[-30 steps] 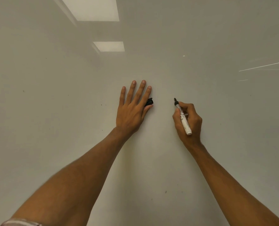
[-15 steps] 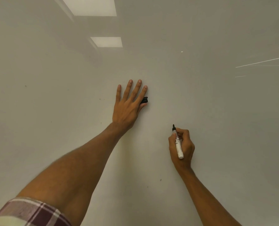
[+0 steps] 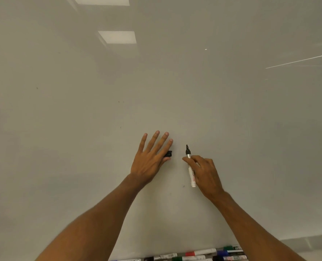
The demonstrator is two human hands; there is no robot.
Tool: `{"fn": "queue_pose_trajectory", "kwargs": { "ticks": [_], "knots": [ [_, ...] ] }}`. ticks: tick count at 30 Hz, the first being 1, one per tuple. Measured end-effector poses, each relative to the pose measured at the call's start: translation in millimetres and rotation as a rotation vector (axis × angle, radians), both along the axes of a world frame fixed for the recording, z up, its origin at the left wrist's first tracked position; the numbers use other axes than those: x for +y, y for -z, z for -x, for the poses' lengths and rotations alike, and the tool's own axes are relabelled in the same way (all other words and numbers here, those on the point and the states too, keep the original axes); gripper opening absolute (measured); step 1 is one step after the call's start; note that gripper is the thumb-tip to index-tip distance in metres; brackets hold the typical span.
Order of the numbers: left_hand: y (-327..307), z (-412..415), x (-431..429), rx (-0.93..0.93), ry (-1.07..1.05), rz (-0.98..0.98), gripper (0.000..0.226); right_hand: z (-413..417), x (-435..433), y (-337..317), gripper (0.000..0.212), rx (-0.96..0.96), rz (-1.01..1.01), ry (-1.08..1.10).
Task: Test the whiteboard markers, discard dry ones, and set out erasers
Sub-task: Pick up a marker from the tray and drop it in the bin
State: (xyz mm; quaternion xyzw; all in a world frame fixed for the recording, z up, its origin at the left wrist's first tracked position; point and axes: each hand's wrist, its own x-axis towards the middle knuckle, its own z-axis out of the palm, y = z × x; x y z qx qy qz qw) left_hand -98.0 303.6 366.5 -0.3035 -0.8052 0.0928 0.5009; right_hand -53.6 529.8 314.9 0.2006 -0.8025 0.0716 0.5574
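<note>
Here the whiteboard [image 3: 250, 129] fills nearly the whole view, and both hands sit low on its middle. The right hand [image 3: 206, 172] grips an uncapped marker [image 3: 191, 172], fingers curled round the white barrel, with the black tip pointing up the board. Whether the tip touches the surface I cannot tell. The barrel carries red and dark print, too blurred to read. The left hand [image 3: 150, 157] lies with four fingers straight and spread on the board, while its thumb and the side of the index finger pinch a small black cap [image 3: 168, 153].

Along the board's bottom edge lies a row of markers [image 3: 199, 252], capped in black, green, red and blue, with labels too small to read. The right forearm hides the row's right end. The board's glossy surface reflects two rectangular ceiling lights [image 3: 116, 37] toward its upper left and a thin bright streak [image 3: 297, 60] at its right. A few dark specks dot it.
</note>
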Motion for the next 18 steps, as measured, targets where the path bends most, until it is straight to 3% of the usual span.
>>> {"fn": "queue_pose_trajectory", "kwargs": {
  "ticks": [3,6,9,13,18],
  "knots": [
    [29,-11,-3,-0.052,-0.004,-0.007,0.059,-15,-5,19,0.055,-0.115,0.052,-0.03],
    [51,-22,-8,-0.095,-0.004,-0.003,0.059,-33,-17,31,0.03,-0.257,0.215,-0.142],
    [67,-31,-13,-0.158,-0.003,0.009,0.059,-49,-23,47,0.02,-0.338,0.252,-0.167],
    [86,-44,-22,-0.237,0.016,0.026,0.058,-69,-31,70,0.04,-0.429,0.234,-0.122],
    [106,-59,-34,-0.223,0.087,0.048,0.055,-91,-51,81,0.034,-0.469,0.199,-0.061]
  ]
}}
